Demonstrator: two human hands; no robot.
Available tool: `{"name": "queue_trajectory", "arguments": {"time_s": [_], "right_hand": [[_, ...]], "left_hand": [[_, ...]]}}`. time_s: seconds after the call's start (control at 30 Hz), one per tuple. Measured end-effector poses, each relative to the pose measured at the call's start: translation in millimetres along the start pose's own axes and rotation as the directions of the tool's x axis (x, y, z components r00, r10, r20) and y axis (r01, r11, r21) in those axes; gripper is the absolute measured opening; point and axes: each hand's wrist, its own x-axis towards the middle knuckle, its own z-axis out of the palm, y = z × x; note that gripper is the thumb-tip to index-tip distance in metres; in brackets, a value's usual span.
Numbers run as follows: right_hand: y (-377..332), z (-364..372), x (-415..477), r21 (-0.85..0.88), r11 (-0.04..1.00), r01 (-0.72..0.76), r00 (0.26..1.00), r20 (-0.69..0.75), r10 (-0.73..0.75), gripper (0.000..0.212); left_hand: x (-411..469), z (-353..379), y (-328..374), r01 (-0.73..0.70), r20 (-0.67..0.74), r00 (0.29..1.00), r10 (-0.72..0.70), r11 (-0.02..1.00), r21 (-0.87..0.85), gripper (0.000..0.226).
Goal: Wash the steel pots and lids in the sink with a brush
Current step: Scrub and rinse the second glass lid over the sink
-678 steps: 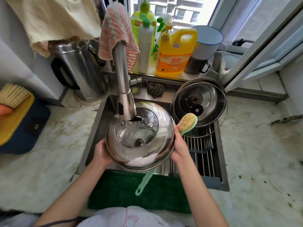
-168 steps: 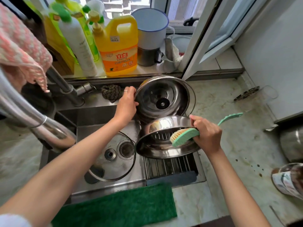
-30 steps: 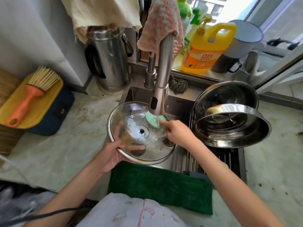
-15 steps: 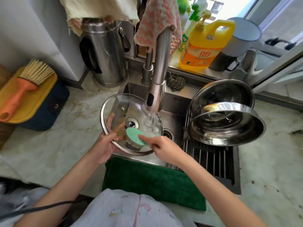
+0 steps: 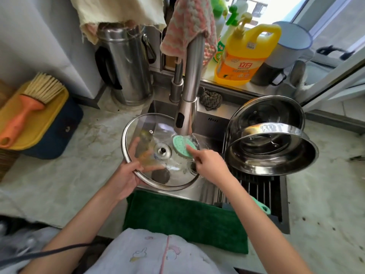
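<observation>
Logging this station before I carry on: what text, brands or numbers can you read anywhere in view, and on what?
"立白": red characters on the orange label of the yellow detergent jug on the sill.
Smaller print under that brand, and the small white sticker near the jug's handle: too blurred to read.
Green bottle behind the jug: label illegible.
Dark marking on the sink's back wall: too small to read.

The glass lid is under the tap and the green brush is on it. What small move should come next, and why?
Probably sweep the green brush from the far right part of the glass lid toward its centre knob. The right hand presses it just under the faucet, while the left hand has its grip on the near-left rim, so the rest of the glass looks unbrushed.
</observation>
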Motion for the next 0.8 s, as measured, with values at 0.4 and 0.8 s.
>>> {"name": "queue_trajectory", "arguments": {"time_s": [0.4,0.8], "right_hand": [[-22.5,-14.5,13.5,0.070,0.955,0.287,0.955,-0.102,-0.279,0.053],[-36.4,-8.2,-6.6,0.196,0.860,0.472,0.858,0.123,-0.499,0.057]], "left_hand": [[-9.8,3.6,-2.4,0.098,0.273,0.959,-0.080,0.994,-0.055,0.094],[-1.0,-7.3,-10.8,0.103,0.184,0.979,-0.088,0.992,-0.076,0.126]]}}
